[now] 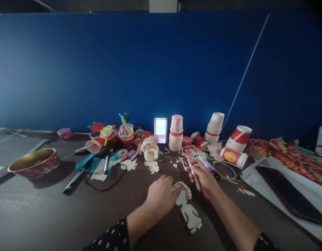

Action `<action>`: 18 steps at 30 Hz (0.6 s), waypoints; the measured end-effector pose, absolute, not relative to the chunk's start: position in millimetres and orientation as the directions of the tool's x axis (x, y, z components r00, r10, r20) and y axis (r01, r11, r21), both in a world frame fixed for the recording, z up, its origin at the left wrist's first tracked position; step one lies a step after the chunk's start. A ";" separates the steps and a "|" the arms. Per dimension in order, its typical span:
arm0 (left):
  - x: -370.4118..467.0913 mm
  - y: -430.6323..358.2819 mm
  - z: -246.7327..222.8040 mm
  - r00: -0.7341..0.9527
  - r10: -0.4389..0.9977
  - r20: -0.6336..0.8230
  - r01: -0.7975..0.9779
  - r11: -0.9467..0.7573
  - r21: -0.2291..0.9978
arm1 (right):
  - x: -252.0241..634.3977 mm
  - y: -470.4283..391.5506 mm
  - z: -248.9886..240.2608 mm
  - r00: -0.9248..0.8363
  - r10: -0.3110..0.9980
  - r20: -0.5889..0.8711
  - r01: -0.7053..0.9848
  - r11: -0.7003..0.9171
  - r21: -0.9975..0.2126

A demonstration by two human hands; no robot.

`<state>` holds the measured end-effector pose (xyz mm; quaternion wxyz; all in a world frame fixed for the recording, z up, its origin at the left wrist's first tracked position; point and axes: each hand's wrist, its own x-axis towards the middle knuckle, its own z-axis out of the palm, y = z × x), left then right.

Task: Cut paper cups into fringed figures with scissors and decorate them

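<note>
Left hand's (161, 197) grip over the paper cutout (191, 216), fingertips hidden; right hand's (202, 177) closed around a marker (194, 172).

My left hand (162, 195) covers part of the white paper cutout (191, 216). The white tray (261, 186) is cut off at right; the bright far panel (160, 129) is blurred.

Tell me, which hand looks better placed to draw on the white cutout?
Right, I'd judge: the right hand holds the red-and-white marker near the white cutout, while the left hand touches the cutout's curled end.
</note>
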<state>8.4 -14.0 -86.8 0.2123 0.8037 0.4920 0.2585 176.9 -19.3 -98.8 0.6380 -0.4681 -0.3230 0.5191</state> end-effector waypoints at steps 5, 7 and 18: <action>2.9 -1.0 -89.2 0.406 0.857 0.318 0.612 -0.514 0.601 | 177.4 -18.9 -95.3 0.254 0.961 -0.106 -0.414 0.009 -0.910; 2.7 0.8 -91.0 0.423 0.845 0.326 0.581 -0.529 0.618 | 178.7 -19.4 -94.5 0.259 0.960 -0.104 -0.430 0.019 -0.903; 5.5 -3.9 -101.3 0.490 0.829 0.271 0.466 -0.512 0.722 | 171.4 -28.3 -95.3 0.236 0.971 -0.024 -0.369 0.067 -0.927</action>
